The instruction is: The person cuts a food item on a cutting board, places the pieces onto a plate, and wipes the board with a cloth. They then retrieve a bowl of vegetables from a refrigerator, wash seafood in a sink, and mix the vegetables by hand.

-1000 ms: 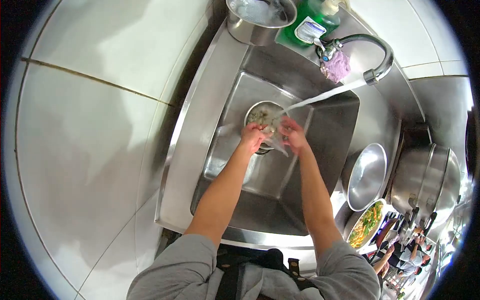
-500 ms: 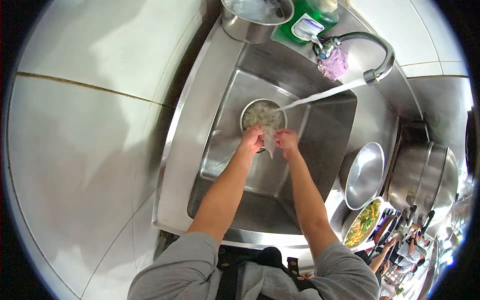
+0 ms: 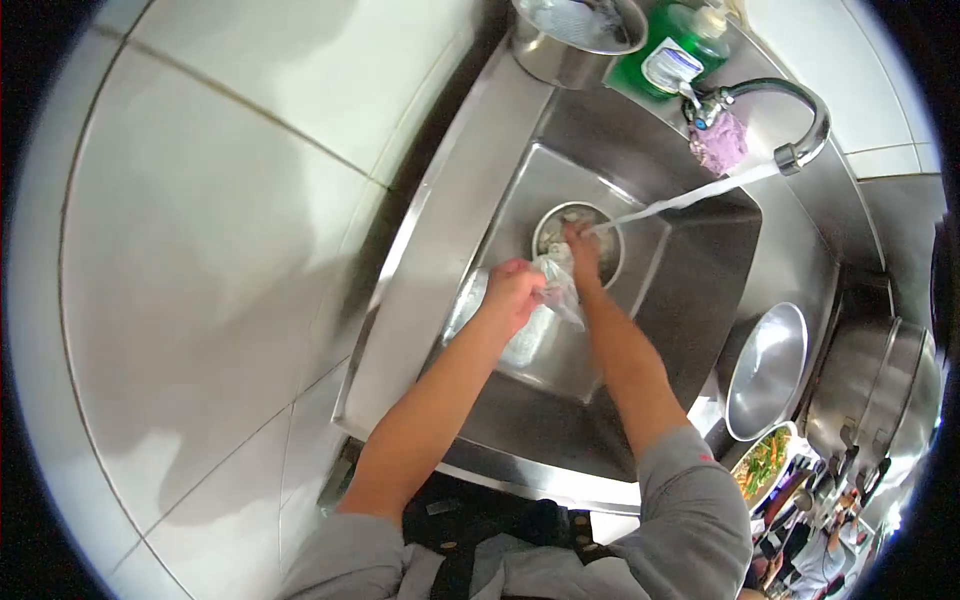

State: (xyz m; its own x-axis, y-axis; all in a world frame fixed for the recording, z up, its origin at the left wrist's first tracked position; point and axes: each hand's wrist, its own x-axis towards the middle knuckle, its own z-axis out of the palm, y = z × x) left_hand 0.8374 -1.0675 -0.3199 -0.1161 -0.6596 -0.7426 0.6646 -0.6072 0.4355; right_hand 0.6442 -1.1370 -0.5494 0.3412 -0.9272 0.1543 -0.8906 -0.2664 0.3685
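Observation:
My left hand (image 3: 512,293) grips a clear plastic bag (image 3: 560,285) over the steel sink (image 3: 690,300). My right hand (image 3: 582,250) reaches past the bag into a small metal bowl (image 3: 610,262) of pale food pieces on the sink floor, fingers among the contents; whether it holds anything I cannot tell. Water streams from the curved tap (image 3: 800,120) down into the bowl beside that hand.
A green soap bottle (image 3: 675,45) and a steel pot (image 3: 575,35) stand behind the sink. A purple cloth (image 3: 718,140) hangs on the tap. To the right are a steel bowl (image 3: 765,370), a large pot (image 3: 880,390) and a plate of vegetables (image 3: 765,465). White tiles lie left.
The view has shifted left. My right hand let go of the bag's edge and moved forward into the bowl; my left hand drew the bag slightly back and left.

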